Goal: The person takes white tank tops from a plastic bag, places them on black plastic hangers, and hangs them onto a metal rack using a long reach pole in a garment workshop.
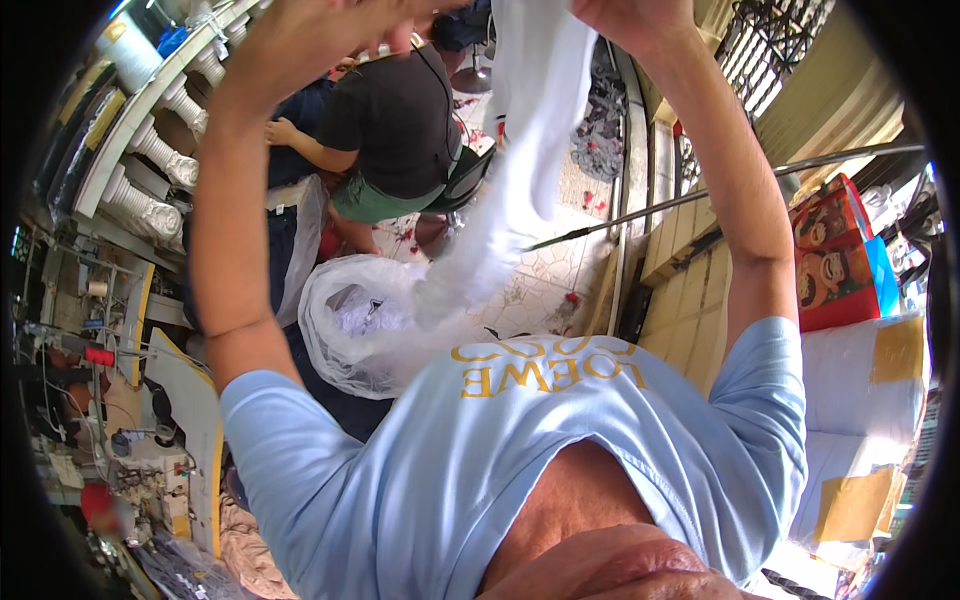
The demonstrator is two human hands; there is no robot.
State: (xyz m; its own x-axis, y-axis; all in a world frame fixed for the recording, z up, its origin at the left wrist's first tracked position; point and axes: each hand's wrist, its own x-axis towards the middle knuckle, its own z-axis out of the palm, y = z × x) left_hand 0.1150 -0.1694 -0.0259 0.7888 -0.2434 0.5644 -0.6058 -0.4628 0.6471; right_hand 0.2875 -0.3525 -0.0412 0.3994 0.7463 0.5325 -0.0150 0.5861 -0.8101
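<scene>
A long piece of white cloth [538,120] hangs from the upper edge of the view down in front of my chest, its lower part blurred. My right hand [635,18] is raised high at the top edge and grips the cloth's upper part; its fingertips are cut off. My left hand [330,32] is raised at the upper left, smeared by motion, with its fingers partly out of view. Below the cloth stands a clear plastic bag [318,325] with its mouth rolled wide, holding white material [370,312]. The cloth's lower end hangs beside and over the bag's right side.
Ahead, a person in a dark shirt [395,110] sits on a stool. Sewing machines and thread cones [150,205] line the left. A dark pole [720,190] crosses to the right, near a red bag [838,255] and taped white packages [860,385]. Red scraps lie on the tiled floor [540,285].
</scene>
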